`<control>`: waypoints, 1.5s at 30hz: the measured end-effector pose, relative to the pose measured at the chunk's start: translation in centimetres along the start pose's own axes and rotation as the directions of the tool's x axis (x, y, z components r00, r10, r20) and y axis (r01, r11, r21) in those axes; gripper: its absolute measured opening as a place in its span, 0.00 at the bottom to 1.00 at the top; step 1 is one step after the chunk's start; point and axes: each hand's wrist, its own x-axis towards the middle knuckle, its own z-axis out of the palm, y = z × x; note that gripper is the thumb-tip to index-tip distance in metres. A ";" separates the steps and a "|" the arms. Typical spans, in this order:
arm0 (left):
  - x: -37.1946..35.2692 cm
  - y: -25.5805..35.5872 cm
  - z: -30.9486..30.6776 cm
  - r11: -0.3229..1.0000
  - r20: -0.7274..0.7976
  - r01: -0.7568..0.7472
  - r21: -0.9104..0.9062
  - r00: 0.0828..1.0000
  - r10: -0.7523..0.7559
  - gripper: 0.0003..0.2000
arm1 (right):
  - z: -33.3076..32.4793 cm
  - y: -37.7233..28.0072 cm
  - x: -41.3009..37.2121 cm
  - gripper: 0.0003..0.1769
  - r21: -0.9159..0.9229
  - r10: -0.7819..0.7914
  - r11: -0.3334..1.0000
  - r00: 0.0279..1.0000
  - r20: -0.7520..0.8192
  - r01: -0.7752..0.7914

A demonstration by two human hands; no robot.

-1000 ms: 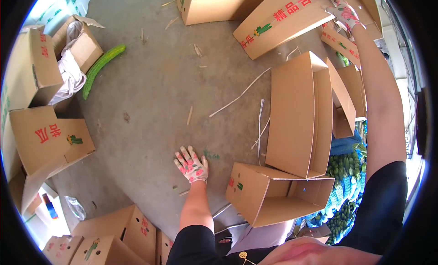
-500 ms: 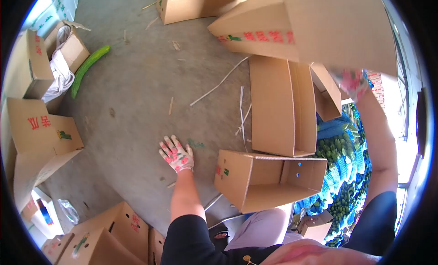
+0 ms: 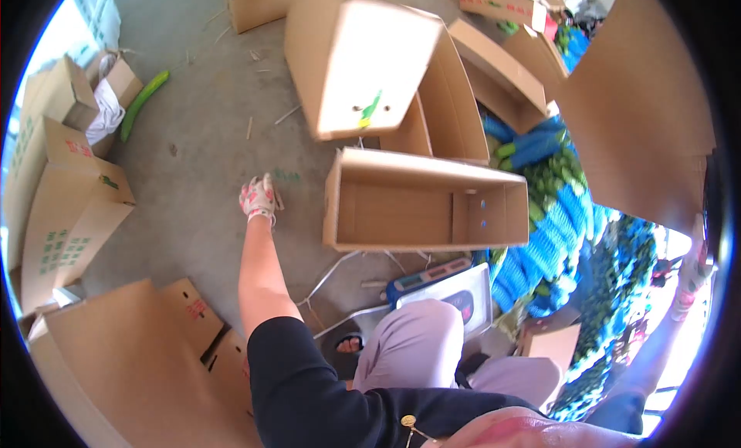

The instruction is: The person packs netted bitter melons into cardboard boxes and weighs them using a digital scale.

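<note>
My left hand point(image 3: 260, 199), in a white glove with red patches, hangs over the grey floor point(image 3: 193, 224). Its fingers are loosely bent and apart, and nothing is in them. At the far right my gloved right hand point(image 3: 695, 274) is raised, closed at the lower edge of a large cardboard box point(image 3: 641, 101); its fingertips are blurred. An open empty cardboard box point(image 3: 397, 170) lies in the middle. Behind it, a tilted box point(image 3: 309, 58) has one brightly sunlit face with a green print.
A green gourd point(image 3: 143, 104) lies on the floor at the left, near boxes point(image 3: 69, 209). Blue netting sleeves point(image 3: 532, 255) hold green produce at the right. A scale point(image 3: 432, 278) stands by my knee. A large box point(image 3: 131, 363) fills the lower left.
The view has shifted. My left hand's spread fingers have bent. My right hand and its box have moved right and down in view. The tilted box has turned, showing its printed end.
</note>
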 end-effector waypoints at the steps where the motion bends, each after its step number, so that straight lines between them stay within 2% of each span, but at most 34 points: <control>1: -0.3 0.1 -0.4 0.995 0.129 -0.046 -0.089 0.990 0.057 0.23 | -1.6 1.8 -2.3 0.28 0.018 0.016 1.000 1.000 -0.006 -0.016; 3: -3.7 3.1 -2.7 0.886 -0.222 -0.094 -0.455 0.975 -0.010 0.18 | -3.7 5.6 -6.7 0.28 0.062 0.053 0.997 0.999 -0.005 -0.053; 5: -3.2 4.2 -2.8 0.815 -0.434 -0.359 -0.455 0.888 0.149 0.14 | -5.2 9.4 -11.0 0.28 0.119 0.086 0.989 0.996 0.004 -0.086; 6: -5.3 6.2 -4.3 0.768 -0.453 -0.387 -0.510 0.880 0.142 0.18 | -5.9 10.9 -13.2 0.28 0.140 0.102 0.985 0.995 0.010 -0.103; 8: -10.9 10.6 -6.4 0.571 -0.299 -0.244 -0.784 0.954 -0.002 0.25 | -6.9 13.7 -16.8 0.28 0.188 0.140 0.971 0.989 0.050 -0.147; 10: -15.8 13.1 -8.0 0.522 -0.043 -0.054 -0.851 0.999 0.034 0.29 | -7.0 15.6 -19.8 0.29 0.244 0.150 0.954 0.983 0.106 -0.172; 11: -15.6 12.2 -6.6 0.516 0.010 -0.040 -0.855 0.996 0.093 0.29 | -6.9 16.3 -21.2 0.29 0.284 0.136 0.944 0.981 0.137 -0.171; 12: -17.7 13.9 -7.1 0.528 0.005 -0.046 -0.848 0.995 0.095 0.29 | -6.6 16.6 -22.6 0.29 0.318 0.107 0.935 0.978 0.178 -0.160; 13: -20.0 15.1 -7.5 0.747 -0.079 -0.148 -0.648 0.989 0.127 0.28 | -6.0 16.6 -23.8 0.29 0.367 0.058 0.920 0.974 0.219 -0.138; 14: -22.3 16.0 -7.8 0.897 -0.143 -0.220 -0.383 0.974 0.177 0.27 | -5.5 15.4 -24.5 0.28 0.229 0.061 0.963 0.942 0.331 -0.143; 15: -23.8 16.2 -7.7 0.906 -0.135 -0.208 -0.369 0.976 0.169 0.27 | -4.5 13.4 -24.7 0.27 0.041 0.050 0.996 0.874 0.484 -0.080; 16: -25.2 16.1 -7.5 0.922 -0.233 -0.254 -0.291 0.954 0.189 0.26 | -3.3 11.3 -24.6 0.26 -0.136 0.033 0.988 0.772 0.635 0.070; 17: -26.5 16.0 -7.6 0.932 -0.328 -0.294 -0.210 0.920 0.216 0.25 | -2.1 9.4 -24.8 0.26 -0.204 -0.004 0.948 0.652 0.758 0.244; 18: -28.0 16.0 -8.4 0.936 -0.329 -0.288 -0.203 0.920 0.212 0.25 | -0.7 7.4 -24.9 0.25 -0.170 -0.074 0.904 0.534 0.842 0.393; 20: -31.3 16.6 -10.1 0.918 -0.251 -0.225 -0.326 0.957 0.145 0.24 | 1.3 4.8 -26.1 0.27 0.067 -0.313 0.822 0.351 0.883 0.566; 21: -31.7 16.0 -10.5 0.877 -0.323 -0.284 -0.386 0.933 0.160 0.22 | 3.1 4.1 -26.7 0.27 0.196 -0.393 0.786 0.229 0.891 0.587; 23: -32.3 15.0 -11.8 0.855 -0.362 -0.302 -0.423 0.921 0.146 0.18 | 7.0 2.0 -28.7 0.16 0.406 -0.524 0.734 0.074 0.848 0.545; 24: -32.6 15.2 -12.6 0.825 -0.404 -0.324 -0.463 0.906 0.129 0.14 | 8.9 -0.3 -29.0 0.08 0.443 -0.515 0.663 -0.061 0.855 0.603; 26: -34.8 16.0 -14.7 0.706 -0.501 -0.510 -0.492 0.829 0.249 0.12 | 15.4 -1.2 -32.6 0.09 0.630 -0.590 0.730 -0.221 0.777 0.265; 27: -36.1 17.1 -16.3 0.614 -0.432 -0.448 -0.650 0.882 0.188 0.17 | 16.0 -4.9 -31.2 0.07 0.595 -0.537 0.666 -0.264 0.801 0.451; 28: -36.8 17.4 -18.0 0.656 -0.408 -0.435 -0.617 0.889 0.206 0.18 | 18.1 -6.0 -32.5 0.05 0.613 -0.655 0.510 -0.190 0.732 0.604; 29: -35.7 16.6 -20.1 0.655 -0.365 -0.440 -0.614 0.895 0.258 0.19 | 19.2 -7.8 -32.3 0.04 0.611 -0.630 0.550 -0.197 0.751 0.569; 30: -35.0 16.3 -21.1 0.655 -0.314 -0.436 -0.617 0.900 0.303 0.20 | 20.5 -7.8 -33.4 0.03 0.622 -0.701 0.562 -0.085 0.708 0.545; 33: -39.6 21.3 -22.0 0.748 -0.261 -0.515 -0.420 0.857 0.443 0.20 | 19.5 -8.7 -32.4 0.06 0.632 -0.725 0.514 -0.100 0.681 0.580; 36: -43.9 26.6 -19.7 0.742 -0.139 -0.597 -0.304 0.798 0.586 0.19 | 14.1 -3.6 -28.9 0.12 0.630 -0.800 0.555 0.141 0.584 0.542; 37: -45.8 28.4 -18.1 0.687 -0.074 -0.679 -0.259 0.723 0.686 0.18 | 11.1 0.8 -28.0 0.13 0.728 -0.826 0.560 0.329 0.457 0.396; 38: -48.5 30.4 -16.5 0.706 0.020 -0.652 -0.275 0.731 0.682 0.17 | 8.1 5.3 -27.1 0.15 0.839 -0.807 0.476 0.510 0.298 0.264; 39: -49.6 31.1 -14.7 0.665 0.146 -0.641 -0.384 0.668 0.729 0.19 | 5.1 9.7 -26.3 0.16 0.921 -0.745 0.335 0.654 0.131 0.198; 40: -51.8 32.2 -13.2 0.672 0.242 -0.626 -0.396 0.634 0.734 0.24 | 2.0 13.1 -25.7 0.20 0.832 -0.592 0.554 0.689 0.418 -0.029; 41: -53.3 33.0 -11.7 0.596 0.326 -0.784 -0.173 0.526 0.786 0.30 | -1.1 16.4 -25.0 0.24 0.657 -0.375 0.709 0.651 0.660 -0.257; 42: -54.6 33.7 -10.6 0.506 0.421 -0.861 -0.044 0.443 0.791 0.34 | -2.5 20.8 -26.1 0.22 0.501 -0.394 0.864 0.700 0.596 0.060; 43: -55.6 34.2 -9.3 0.460 0.496 -0.888 0.008 0.403 0.769 0.37 | -2.9 23.1 -27.9 0.20 0.223 -0.011 0.909 0.516 0.857 -0.351; 44: -56.4 34.3 -7.8 0.450 0.543 -0.890 0.075 0.415 0.730 0.36 | -2.6 25.5 -29.8 0.18 -0.155 0.317 0.761 0.153 0.936 -0.630; 45: -56.7 34.2 -6.4 0.480 0.565 -0.871 0.106 0.450 0.692 0.35 | -1.3 28.7 -32.9 0.16 -0.196 0.311 0.761 0.083 0.947 -0.618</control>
